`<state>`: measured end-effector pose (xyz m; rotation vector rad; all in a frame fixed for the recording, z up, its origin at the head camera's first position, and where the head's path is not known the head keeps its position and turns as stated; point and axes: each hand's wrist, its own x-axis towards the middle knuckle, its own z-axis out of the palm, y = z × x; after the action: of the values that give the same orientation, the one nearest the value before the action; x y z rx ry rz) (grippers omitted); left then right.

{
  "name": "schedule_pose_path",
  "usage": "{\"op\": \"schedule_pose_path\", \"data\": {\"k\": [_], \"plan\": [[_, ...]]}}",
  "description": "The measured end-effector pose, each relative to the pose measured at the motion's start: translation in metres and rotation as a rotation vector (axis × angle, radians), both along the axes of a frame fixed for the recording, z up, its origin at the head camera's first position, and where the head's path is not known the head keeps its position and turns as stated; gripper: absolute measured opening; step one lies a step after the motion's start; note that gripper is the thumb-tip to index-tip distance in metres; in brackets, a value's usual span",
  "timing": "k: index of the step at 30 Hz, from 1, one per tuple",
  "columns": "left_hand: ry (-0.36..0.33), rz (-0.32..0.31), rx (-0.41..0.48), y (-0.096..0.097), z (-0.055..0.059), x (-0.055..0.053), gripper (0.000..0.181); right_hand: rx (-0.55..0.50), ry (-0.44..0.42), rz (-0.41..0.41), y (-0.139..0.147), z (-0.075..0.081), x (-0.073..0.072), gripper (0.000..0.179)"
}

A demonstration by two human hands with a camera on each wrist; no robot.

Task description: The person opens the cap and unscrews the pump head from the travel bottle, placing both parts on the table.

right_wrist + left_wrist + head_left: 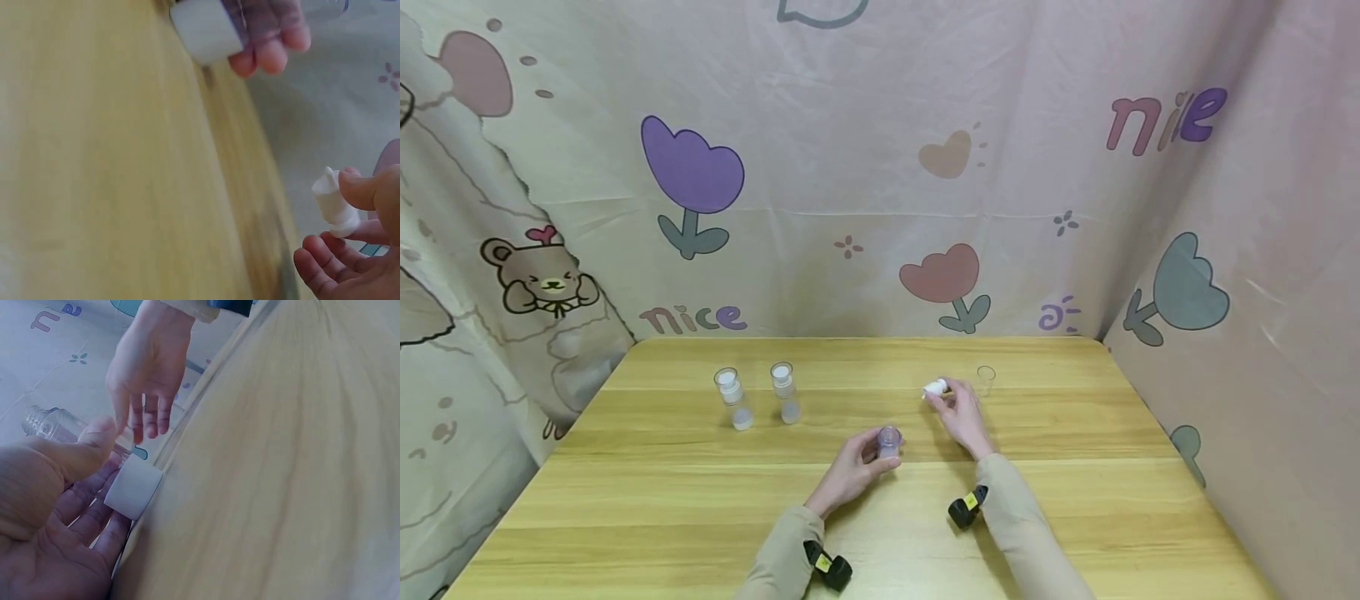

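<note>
My left hand (pixel 850 468) grips a small clear bottle (pixel 889 442) with its thumb and fingers. In the left wrist view the bottle's threaded neck (pixel 42 424) is uncovered, and its thick white base (pixel 133 486) shows past the fingers. Farther forward and to the right, my right hand (pixel 961 417) pinches a white pump-like top (pixel 935 388) by thumb and fingertips. That top looks stepped, with a narrower end and a wider end, in the right wrist view (pixel 336 203). Bottle and top are held apart. Just behind the right hand stands a clear cylindrical cover (pixel 987 381).
Two clear bottles with white tops and white bases stand at the back left, one at the outer side (pixel 733 400) and one nearer the middle (pixel 786 393). A printed cloth (pixel 820 275) rises along the back edge and both sides of the wooden table (pixel 647 500).
</note>
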<state>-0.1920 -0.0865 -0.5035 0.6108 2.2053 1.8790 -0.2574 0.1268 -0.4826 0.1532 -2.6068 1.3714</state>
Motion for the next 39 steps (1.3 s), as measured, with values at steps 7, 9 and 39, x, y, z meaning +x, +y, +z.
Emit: {"op": "schedule_pose_path", "data": {"k": [7,9,39], "plan": [[-0.003,0.001,-0.004,0.0,-0.001,0.001,0.045,0.051,-0.019,-0.036,0.002,-0.009,-0.012,0.026],[-0.005,-0.001,-0.001,0.0,-0.001,0.001,0.046,0.052,-0.035,-0.052,0.002,-0.011,-0.015,0.028],[0.013,-0.005,-0.005,-0.001,-0.001,0.0,0.042,0.045,-0.109,-0.076,0.001,-0.013,-0.021,0.041]]}}
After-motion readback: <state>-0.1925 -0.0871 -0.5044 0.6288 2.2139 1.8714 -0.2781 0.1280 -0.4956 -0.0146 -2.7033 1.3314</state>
